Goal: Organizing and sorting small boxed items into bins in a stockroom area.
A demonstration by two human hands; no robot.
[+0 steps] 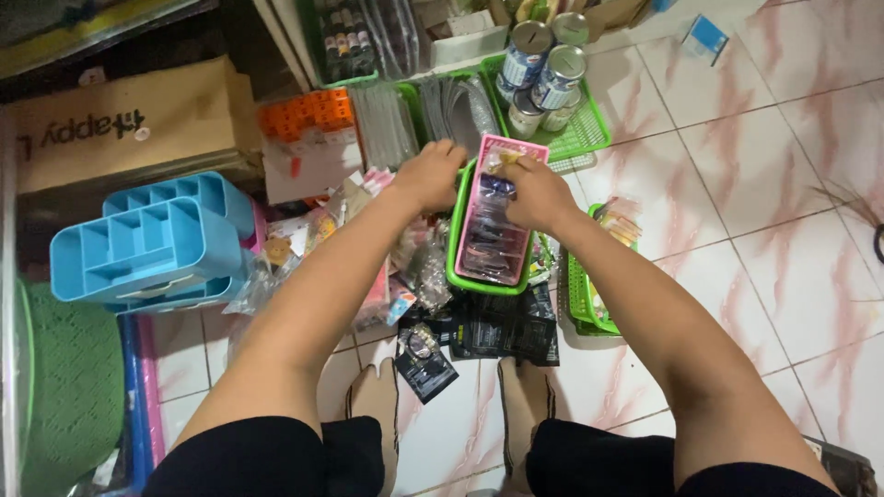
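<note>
A small green plastic basket (455,241) sits on the tiled floor in front of me, filled with pink-backed cards of small packaged items (497,221). My left hand (431,173) grips the basket's far left rim. My right hand (537,191) rests on top of the pink cards at the far end, fingers curled on a small packet. My bare feet (378,396) and knees show at the bottom of the view.
Black sachets (502,327) lie under the basket. A second green basket (582,299) stands to the right. Metal cans (543,78) fill a green tray beyond. Blue divided organisers (138,244), a cardboard box (120,120) and orange items (304,112) crowd the left.
</note>
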